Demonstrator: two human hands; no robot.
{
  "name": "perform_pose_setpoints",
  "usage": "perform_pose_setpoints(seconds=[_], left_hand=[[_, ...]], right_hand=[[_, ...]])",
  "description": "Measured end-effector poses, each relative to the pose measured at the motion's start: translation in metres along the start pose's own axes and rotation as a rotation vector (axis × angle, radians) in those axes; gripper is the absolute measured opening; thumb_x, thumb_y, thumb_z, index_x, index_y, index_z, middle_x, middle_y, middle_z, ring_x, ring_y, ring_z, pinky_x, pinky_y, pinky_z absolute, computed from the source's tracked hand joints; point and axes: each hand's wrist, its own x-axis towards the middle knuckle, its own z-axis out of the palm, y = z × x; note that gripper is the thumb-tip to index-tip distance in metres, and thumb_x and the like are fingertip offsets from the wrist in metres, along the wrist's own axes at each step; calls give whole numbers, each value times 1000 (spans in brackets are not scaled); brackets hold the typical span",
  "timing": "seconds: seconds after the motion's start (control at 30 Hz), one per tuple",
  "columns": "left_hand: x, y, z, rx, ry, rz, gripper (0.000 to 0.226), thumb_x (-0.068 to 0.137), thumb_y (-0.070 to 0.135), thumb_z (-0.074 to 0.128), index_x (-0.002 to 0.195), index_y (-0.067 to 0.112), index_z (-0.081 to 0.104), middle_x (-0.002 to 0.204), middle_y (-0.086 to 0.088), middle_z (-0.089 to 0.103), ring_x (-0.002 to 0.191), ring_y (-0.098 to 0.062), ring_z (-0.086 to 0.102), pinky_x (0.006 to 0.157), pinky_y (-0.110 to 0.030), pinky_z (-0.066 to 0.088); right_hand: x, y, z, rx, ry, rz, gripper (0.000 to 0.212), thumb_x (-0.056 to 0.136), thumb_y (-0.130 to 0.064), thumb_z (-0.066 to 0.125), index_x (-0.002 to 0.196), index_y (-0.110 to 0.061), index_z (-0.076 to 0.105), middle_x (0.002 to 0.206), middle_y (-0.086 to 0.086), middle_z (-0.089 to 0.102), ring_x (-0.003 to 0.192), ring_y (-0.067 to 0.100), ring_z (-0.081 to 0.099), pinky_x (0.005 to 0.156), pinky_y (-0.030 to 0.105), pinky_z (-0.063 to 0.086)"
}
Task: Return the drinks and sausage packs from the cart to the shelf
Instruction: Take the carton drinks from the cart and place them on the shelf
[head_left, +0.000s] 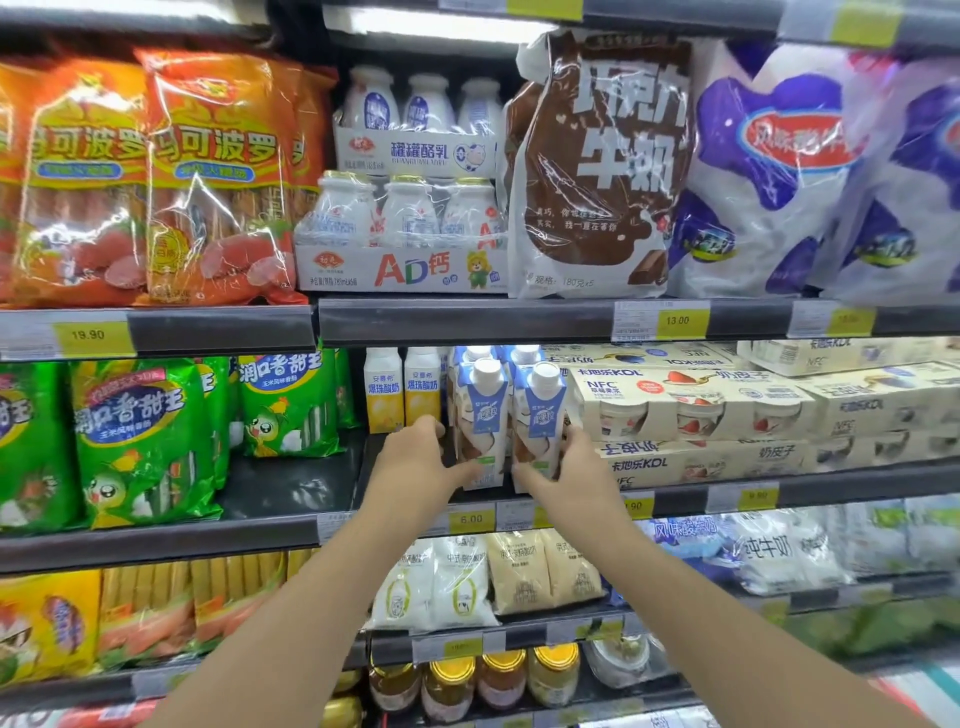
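Nearest, two bare forearms reach up from the bottom edge toward the middle shelf (727, 488), a dark shelf with yellow price tags. Left hand (415, 462) grips the left side of a blue-and-white drink carton with a white cap (483, 415), thumb across its lower front. Right hand (566, 467) grips a matching second blue-and-white capped carton (537, 415) from its right side. Both cartons stand upright, touching, at the shelf's front edge. Behind them stand more blue cartons; just left are yellow-and-white yogurt cartons (402, 389). Farther left stand green corn-sausage packs (140, 436); above those, orange sausage packs (150, 176).
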Motion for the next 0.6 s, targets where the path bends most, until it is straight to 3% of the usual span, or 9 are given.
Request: perform_pose_setpoints(seconds=[0.07,0.13,0.2,0.3,0.4,0.6], left_hand=[[-14,-2,-8,90,34,75,48,83,49,71,117,17,59,103,3,64,95,-16,61,86,-36,54],[-31,6,-13,114,57,206,31,90,44,64,108,19,61,96,6,62,90,-14,60,82,-34,55],[-46,23,-9,120,-25,350,21,93,39,60,103,21,62,90,8,62,84,-10,60,77,-30,54],[-56,57,29,281,-270,608,34,95,44,53,119,20,57,109,4,59,98,-14,56,84,-30,49],[-59,93,83,483,-416,812,50,95,47,50,133,14,47,130,-6,53,121,-25,50,99,-40,45],[-77,176,186,604,-564,964,56,92,48,52,132,9,47,128,-12,51,120,-33,51,95,-42,47]], right_hand=[[-18,2,-12,-45,0,-48,40,93,-28,70,124,-26,45,104,-20,56,99,1,58,77,12,43],[-31,10,-26,-133,22,-85,49,94,-30,67,137,-22,46,119,-14,58,112,7,56,95,23,46],[-43,22,-42,-260,31,-104,47,95,-33,64,138,-20,51,128,-7,61,120,11,56,102,28,46],[-59,48,-73,-515,-2,-109,40,97,-34,60,134,-20,56,128,-4,59,121,14,54,101,28,44],[-71,90,-112,-750,-12,-18,43,96,-33,59,135,-17,53,132,2,52,125,22,49,101,34,44],[-125,168,-217,-961,5,275,49,96,-37,57,137,-11,49,135,8,49,125,29,47,102,41,45]])
